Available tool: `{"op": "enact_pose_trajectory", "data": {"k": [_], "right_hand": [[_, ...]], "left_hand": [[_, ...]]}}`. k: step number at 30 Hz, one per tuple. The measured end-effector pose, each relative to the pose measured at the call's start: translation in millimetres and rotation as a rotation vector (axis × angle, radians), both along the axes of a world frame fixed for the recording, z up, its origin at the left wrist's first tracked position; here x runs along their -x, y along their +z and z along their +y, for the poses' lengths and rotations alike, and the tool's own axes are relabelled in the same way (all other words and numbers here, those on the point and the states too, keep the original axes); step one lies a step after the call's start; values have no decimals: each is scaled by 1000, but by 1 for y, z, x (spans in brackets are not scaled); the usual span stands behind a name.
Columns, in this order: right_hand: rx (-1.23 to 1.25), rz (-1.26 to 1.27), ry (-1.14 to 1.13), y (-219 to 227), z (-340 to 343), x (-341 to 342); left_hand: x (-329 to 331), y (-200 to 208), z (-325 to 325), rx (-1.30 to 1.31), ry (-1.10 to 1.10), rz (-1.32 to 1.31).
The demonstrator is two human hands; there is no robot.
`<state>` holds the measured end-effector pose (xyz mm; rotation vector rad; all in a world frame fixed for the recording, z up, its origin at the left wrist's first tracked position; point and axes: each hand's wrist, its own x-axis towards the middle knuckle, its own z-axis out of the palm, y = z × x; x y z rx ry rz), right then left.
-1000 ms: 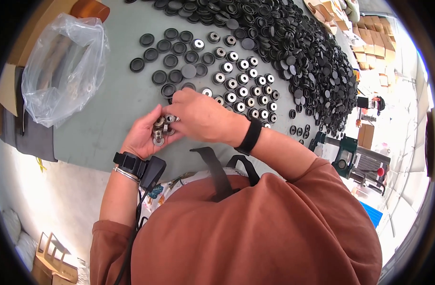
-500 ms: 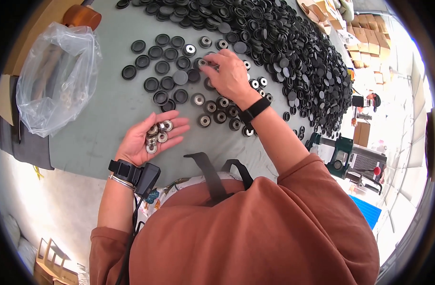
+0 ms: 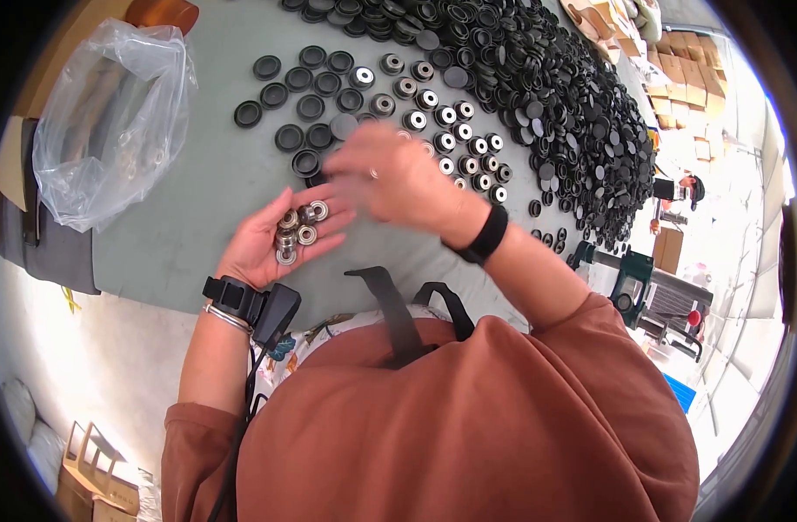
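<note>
Stands at a grey-green tabletop (image 3: 155,252), holding the left hand (image 3: 272,239) between nine and ten o'clock from the middle of the view, palm up and spread wide, with a small cluster of silver bearings (image 3: 306,235) resting on it. Has the right hand (image 3: 394,174) at twelve o'clock, just beside the left, over the tabletop and badly blurred; cannot tell whether wide, narrow or holding anything. Has loose black caps (image 3: 299,80) at eleven o'clock, mostly hollow side up, and black rounds with silver centres (image 3: 463,134) between twelve and one, spread close together and partly hidden behind the right hand. Faces a large heap of black caps (image 3: 581,130) from twelve round to two o'clock, a clear plastic bag (image 3: 111,130) at ten and a green machine (image 3: 635,280) at three, beyond the tabletop. Wears a black band (image 3: 485,239) on the right wrist, and a boxy black device (image 3: 278,313) and silver bangle (image 3: 228,318) on the left.
</note>
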<state>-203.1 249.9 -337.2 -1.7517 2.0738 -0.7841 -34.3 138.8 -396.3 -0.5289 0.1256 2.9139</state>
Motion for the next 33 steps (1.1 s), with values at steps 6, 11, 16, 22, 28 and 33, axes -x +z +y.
{"op": "enact_pose_trajectory", "data": {"k": [6,11,16,22,28,33], "right_hand": [[-132,-138,31,-5,1,-32],[-184,-145,75,-5,0,-31],[-87,-82,-271,-9,2,9],[-104,27,-367,-24,-4,35],[-123,-1,-362,-31,-5,39],[-98,-45,-330,-31,-6,41]], "left_hand": [[-5,-13,0,-23,21,-56],[-7,-16,-1,6,-34,19],[-1,-2,0,41,-26,25],[2,2,0,75,-51,18],[2,1,0,74,-53,19],[2,1,0,75,-58,31]]}}
